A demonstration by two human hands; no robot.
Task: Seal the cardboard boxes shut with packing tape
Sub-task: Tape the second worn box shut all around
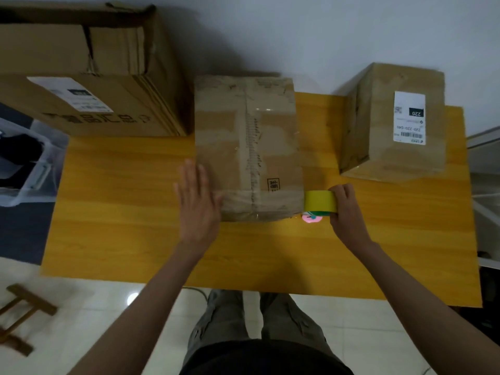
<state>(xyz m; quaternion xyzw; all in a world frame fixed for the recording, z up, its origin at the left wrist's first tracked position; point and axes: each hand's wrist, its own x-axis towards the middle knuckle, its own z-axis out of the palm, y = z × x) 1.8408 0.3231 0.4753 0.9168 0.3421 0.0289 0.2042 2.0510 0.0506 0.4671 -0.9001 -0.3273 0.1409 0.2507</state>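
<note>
A worn cardboard box (247, 147) stands in the middle of the yellow table (135, 226), its top flaps closed along a centre seam. My left hand (197, 201) lies flat with straight fingers against the box's left side. My right hand (345, 209) grips a roll of yellow tape (319, 201) held against the box's near right corner. A second box (378, 125) with a white shipping label stands at the right back of the table. A large box (89, 77) sits at the left back, its top open.
A small pink object (311, 218) lies on the table just under the tape roll. A clear plastic bin (24, 163) stands on the floor at the left. A wooden stool frame (24, 312) lies on the tiled floor at the lower left.
</note>
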